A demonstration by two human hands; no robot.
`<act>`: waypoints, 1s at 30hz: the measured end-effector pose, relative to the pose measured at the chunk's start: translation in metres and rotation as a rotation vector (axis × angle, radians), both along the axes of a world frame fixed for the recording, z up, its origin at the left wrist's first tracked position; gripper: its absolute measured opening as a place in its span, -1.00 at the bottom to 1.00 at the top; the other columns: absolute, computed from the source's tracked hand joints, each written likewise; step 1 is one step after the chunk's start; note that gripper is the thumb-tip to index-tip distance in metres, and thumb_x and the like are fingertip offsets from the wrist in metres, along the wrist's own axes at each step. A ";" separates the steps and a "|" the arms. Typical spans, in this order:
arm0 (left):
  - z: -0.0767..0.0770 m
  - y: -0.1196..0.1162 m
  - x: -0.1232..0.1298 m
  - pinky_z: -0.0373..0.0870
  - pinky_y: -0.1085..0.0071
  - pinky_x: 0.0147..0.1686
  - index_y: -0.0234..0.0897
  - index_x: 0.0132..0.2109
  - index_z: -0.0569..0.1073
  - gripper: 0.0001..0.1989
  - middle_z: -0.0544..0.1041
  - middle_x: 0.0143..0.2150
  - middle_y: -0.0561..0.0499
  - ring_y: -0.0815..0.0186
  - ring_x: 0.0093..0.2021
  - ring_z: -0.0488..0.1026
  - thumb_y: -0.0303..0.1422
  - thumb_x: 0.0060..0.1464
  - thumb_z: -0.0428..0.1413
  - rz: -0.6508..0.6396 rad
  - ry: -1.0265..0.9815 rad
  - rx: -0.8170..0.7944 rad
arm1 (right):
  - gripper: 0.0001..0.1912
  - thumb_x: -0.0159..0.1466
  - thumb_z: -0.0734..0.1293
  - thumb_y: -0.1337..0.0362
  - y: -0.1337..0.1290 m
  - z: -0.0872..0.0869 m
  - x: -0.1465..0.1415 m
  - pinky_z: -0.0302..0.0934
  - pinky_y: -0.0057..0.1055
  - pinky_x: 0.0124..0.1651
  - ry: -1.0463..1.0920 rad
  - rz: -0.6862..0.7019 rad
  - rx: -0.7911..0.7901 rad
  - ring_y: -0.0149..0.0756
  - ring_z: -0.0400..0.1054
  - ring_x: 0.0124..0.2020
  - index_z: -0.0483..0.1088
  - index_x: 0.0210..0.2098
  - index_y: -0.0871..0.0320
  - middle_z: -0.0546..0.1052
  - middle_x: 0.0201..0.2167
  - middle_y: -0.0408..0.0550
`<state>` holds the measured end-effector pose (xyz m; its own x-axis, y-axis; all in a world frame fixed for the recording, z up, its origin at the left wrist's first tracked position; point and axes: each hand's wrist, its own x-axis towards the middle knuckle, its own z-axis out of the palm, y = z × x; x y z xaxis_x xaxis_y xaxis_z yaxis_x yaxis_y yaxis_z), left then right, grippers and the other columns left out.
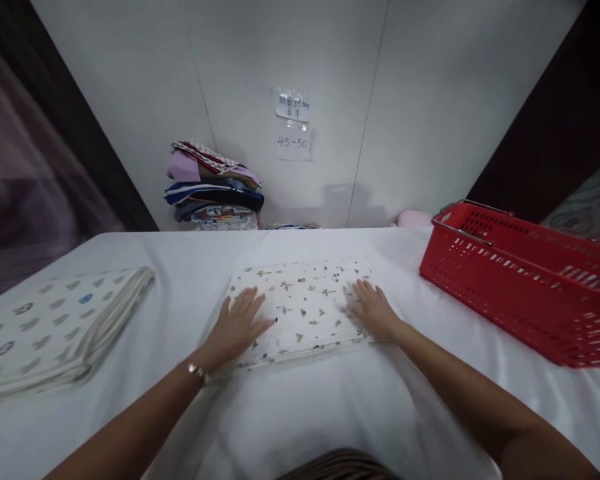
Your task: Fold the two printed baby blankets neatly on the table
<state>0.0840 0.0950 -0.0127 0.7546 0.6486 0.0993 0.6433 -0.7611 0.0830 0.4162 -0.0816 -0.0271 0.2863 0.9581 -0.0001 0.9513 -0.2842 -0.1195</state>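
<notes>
Left grip and right grip spread open, grasping nothing

They lie palm-down on either side of the folded printed cloth, mid-frame on the white worktop. It should prove light and limp; best held by both side edges, layers together.

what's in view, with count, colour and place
folded small-print cloth: 1, white, table centre, under hands
folded cloth with grey marks: 1, white, table left
basket: 1, red, table right
covered table: 1, white, beneath cloths, basket
fabric stack: 1, mixed colours, past far edge, left
rounded item: 1, pink, past far edge, right
paper notes: 2, white, wall
wall: 1, pale grey, background
dark panels: 2, blackish, flanking wall
hanging fabric: 1, pinkish, far left
patterned fabric: 1, pale, far right
unidentified shape: 1, brown, bottom edge
bracelet: 1, silvery, left wrist
left hand, right hand: 2, bare, spread on centre cloth
</notes>
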 end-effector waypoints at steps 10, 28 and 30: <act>-0.021 -0.019 -0.024 -0.18 -0.04 0.24 -0.26 0.26 0.13 -0.38 0.06 0.33 -0.12 0.10 0.33 -0.06 -0.03 0.16 -0.15 -0.006 0.048 -0.035 | -0.33 0.32 -0.01 -0.07 -0.040 -0.008 0.009 -0.31 0.06 0.27 0.116 -0.061 -0.088 -0.10 -0.32 0.35 -0.04 0.30 0.17 -0.12 0.35 0.05; -0.019 -0.101 0.000 0.30 0.24 -0.08 -0.26 -0.10 0.46 -0.77 0.45 -0.10 -0.09 0.19 -0.08 0.32 -0.32 0.16 -0.01 -0.217 -0.298 0.037 | -0.70 0.27 0.18 0.34 -0.061 -0.020 -0.060 0.14 -0.13 0.07 0.115 0.454 0.434 -0.13 0.28 0.01 0.39 -0.03 0.15 0.46 -0.04 0.07; -0.019 -0.102 0.002 0.30 0.25 -0.11 -0.26 -0.12 0.47 -0.79 0.45 -0.12 -0.08 0.20 -0.11 0.31 -0.32 0.16 0.00 -0.204 -0.288 0.035 | -0.71 0.27 0.20 0.32 -0.058 -0.018 -0.061 0.16 -0.15 0.02 0.098 0.453 0.417 -0.14 0.29 -0.04 0.40 -0.04 0.15 0.46 -0.07 0.07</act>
<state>0.0860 -0.0066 -0.0315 0.8064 0.4797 0.3459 0.4315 -0.8772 0.2104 0.3547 -0.1399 -0.0446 -0.1309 0.9093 0.3949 0.9453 0.2345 -0.2266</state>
